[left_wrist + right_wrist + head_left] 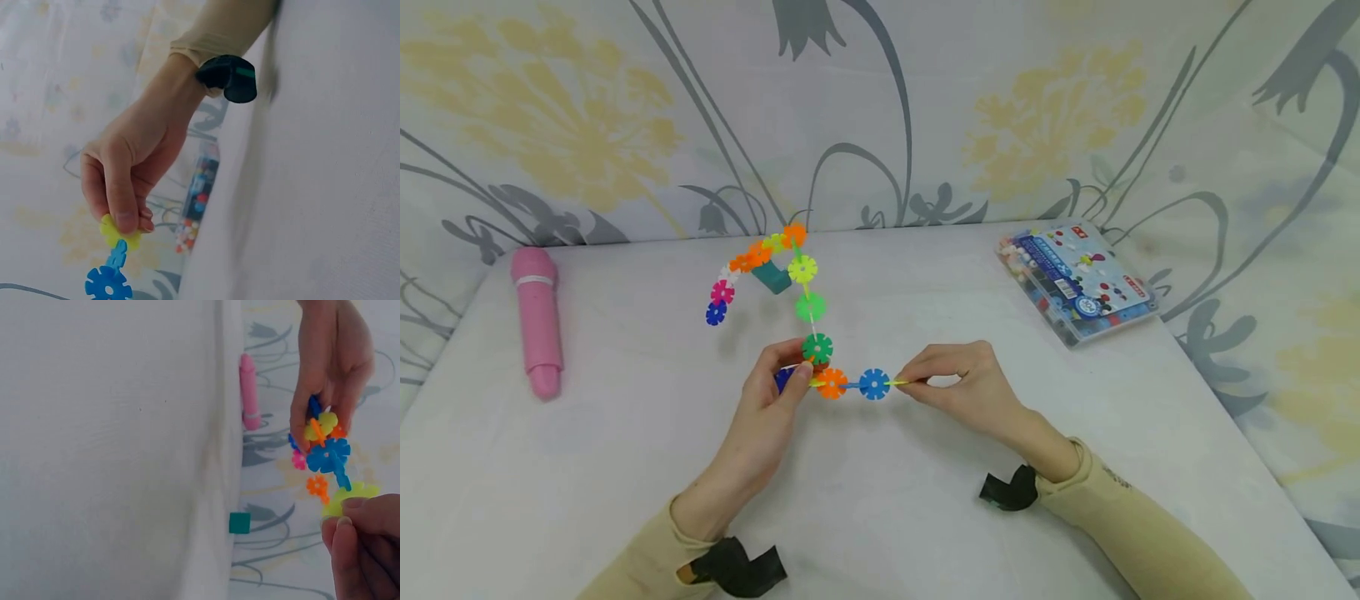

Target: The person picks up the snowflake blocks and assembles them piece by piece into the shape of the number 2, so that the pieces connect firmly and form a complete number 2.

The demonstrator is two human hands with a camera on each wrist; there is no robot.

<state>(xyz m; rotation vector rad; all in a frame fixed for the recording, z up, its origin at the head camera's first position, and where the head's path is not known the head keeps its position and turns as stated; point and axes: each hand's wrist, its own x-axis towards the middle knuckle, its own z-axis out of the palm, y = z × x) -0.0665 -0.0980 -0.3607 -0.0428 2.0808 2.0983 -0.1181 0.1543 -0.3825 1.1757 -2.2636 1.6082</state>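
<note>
In the head view a chain of colourful slotted snowflake discs runs between my hands and bends upward and left over the table. My left hand (pixel 758 425) grips it at the lower corner, by a dark blue disc (pixel 784 378) and a dark green disc (pixel 817 348). Right of those fingers sit an orange disc (pixel 831 383) and a blue disc (pixel 874 384). A yellow disc (pixel 114 232) at the chain's right end is pinched between the thumb and fingers of my right hand (pixel 973 387). The far, curled end finishes in a blue disc (pixel 717 313).
Toward the table's left edge lies a pink microphone-shaped object (pixel 538 325). A clear box (pixel 1082 279) with a printed label and small colourful pieces stands at the back right. Behind the chain is a teal block (pixel 772 278). Flower-patterned cloth (pixel 865 100) rises behind the table.
</note>
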